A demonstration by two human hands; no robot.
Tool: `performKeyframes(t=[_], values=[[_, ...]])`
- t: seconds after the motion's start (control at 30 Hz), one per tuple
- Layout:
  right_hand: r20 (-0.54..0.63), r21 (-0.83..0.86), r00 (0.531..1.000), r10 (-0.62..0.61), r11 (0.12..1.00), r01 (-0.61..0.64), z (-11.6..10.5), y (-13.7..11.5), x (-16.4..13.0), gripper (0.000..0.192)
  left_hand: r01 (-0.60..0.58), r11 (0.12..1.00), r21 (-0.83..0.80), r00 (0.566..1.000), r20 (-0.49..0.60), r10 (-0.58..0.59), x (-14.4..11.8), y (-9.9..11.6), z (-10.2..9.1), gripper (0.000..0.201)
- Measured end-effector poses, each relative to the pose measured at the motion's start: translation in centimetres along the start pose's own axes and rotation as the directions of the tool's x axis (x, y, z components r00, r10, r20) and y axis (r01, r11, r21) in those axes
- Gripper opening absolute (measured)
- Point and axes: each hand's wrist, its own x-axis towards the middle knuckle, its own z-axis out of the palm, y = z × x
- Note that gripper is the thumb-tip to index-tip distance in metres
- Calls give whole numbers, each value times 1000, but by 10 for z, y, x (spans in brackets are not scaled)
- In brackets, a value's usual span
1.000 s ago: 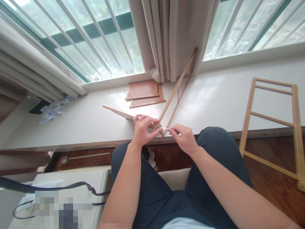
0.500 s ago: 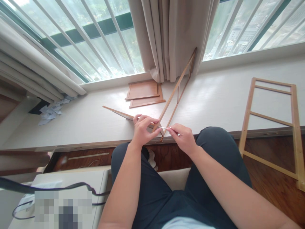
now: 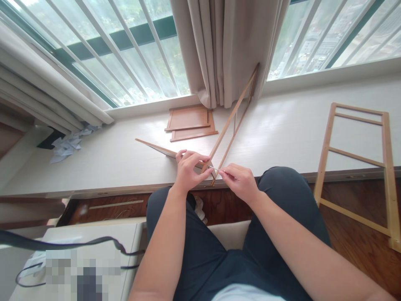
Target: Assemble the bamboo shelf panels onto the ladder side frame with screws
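Observation:
My left hand (image 3: 189,169) is closed round the corner where a thin wooden panel (image 3: 153,146) meets a ladder-like wooden frame (image 3: 231,118). The frame leans up from the ledge's front edge toward the curtain. In my right hand (image 3: 240,179), thumb and fingers pinch a thin metal rod, which looks like a hex key (image 3: 214,168). Its far end meets the wood at the joint, close to my left thumb. Whether a screw sits there is too small to tell.
Two brown wooden panels (image 3: 189,121) lie overlapped on the white ledge (image 3: 119,161). A second wooden frame (image 3: 356,156) leans against the ledge at the right. Torn white paper (image 3: 65,148) lies at the left. A white cabinet (image 3: 125,234) with a black strap stands beside my left arm.
The thin metal tool in my right hand has tilted slightly, its hand end a little lower. My left hand keeps its grip at the joint.

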Motion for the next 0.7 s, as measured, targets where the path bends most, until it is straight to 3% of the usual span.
performKeyframes(t=[0.7], values=[[-8, 95, 995, 96, 991, -94, 6, 1, -1, 33, 4, 1000, 10, 1000, 9, -5, -1, -1, 1, 29]])
